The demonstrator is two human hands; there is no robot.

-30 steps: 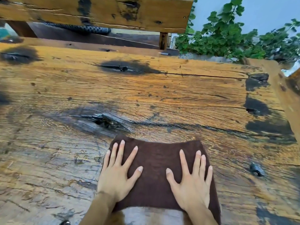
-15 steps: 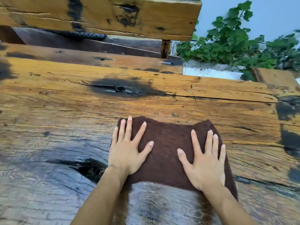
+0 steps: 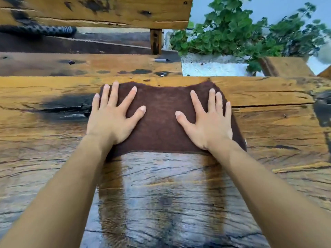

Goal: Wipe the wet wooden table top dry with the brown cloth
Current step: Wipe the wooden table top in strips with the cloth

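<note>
Up near the far edge of the wooden counter (image 3: 268,122), the brown cloth (image 3: 161,111) lies spread flat, its far hem almost at the edge of the plank. Both hands are pressed palm-down on it with fingers splayed wide, gripping nothing: the left hand (image 3: 112,119) on the cloth's left side, its little finger reaching past the hem onto bare wood, and the right hand (image 3: 208,122) on the right side. Nearer the camera, between the two forearms, the wood gleams with a wet sheen and darker streaks. Beyond the counter stands a wooden bench (image 3: 89,65) with a plank backrest, and a leafy green plant (image 3: 232,33) grows to the right. A dark patterned object (image 3: 44,30) lies on the bench, perhaps a rope; it is too blurred to tell.
</note>
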